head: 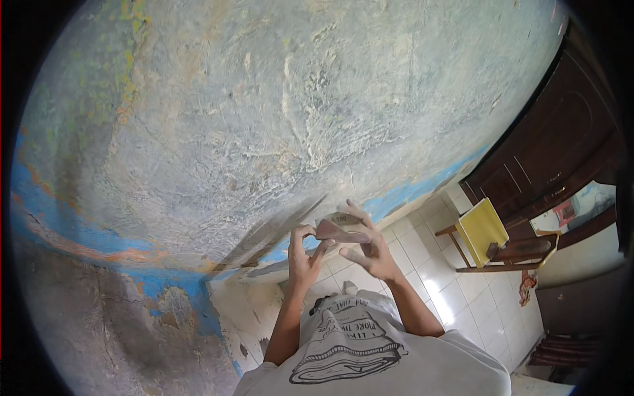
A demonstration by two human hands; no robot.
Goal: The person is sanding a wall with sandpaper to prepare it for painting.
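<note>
A piece of sandpaper (333,231), reddish-brown on one face and greyish with printed marks on its back, is held up in front of my chest, partly folded. My left hand (306,255) pinches its left end between thumb and fingers. At its right end is my right hand (369,250), slightly blurred, with the fingers spread and the thumb apart; whether it grips the paper cannot be told. Behind the hands stands a plaster wall (277,123) with scraped grey-green paint and a flaking blue band (421,190) low down.
A chair (520,252) with a wooden frame and a yellow panel (481,232) stands on the white tiled floor (426,267) to the right. Dark wooden furniture (540,128) is beyond it. A crumpled reddish cloth (528,287) lies near the chair. The wall turns a corner at the left.
</note>
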